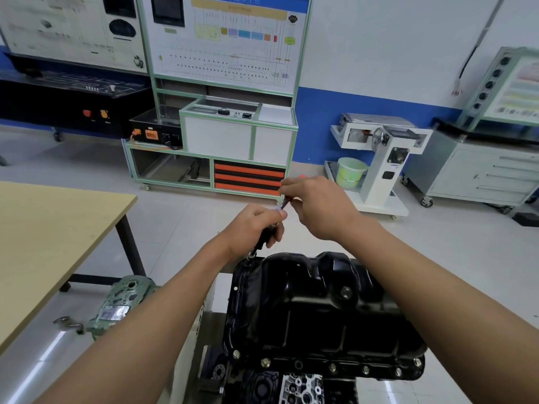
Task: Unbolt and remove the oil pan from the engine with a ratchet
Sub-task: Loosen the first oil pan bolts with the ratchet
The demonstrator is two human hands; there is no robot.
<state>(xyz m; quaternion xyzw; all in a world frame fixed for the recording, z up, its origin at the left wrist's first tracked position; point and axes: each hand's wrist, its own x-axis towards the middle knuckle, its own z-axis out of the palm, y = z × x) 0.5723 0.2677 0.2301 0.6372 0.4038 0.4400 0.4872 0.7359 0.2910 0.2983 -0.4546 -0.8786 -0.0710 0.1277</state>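
Fingers (293, 186) grip ratchet (260, 243) — tip on oil pan (315, 310).

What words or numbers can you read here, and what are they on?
None can be read for sure.
Middle board, blue header: white characters, cut off and blurred.
Left board: print too small.
Right board: blurred.
Black box, orange label: too small.
Engine stand: marks, blurred.
Oil pan: no writing seen.
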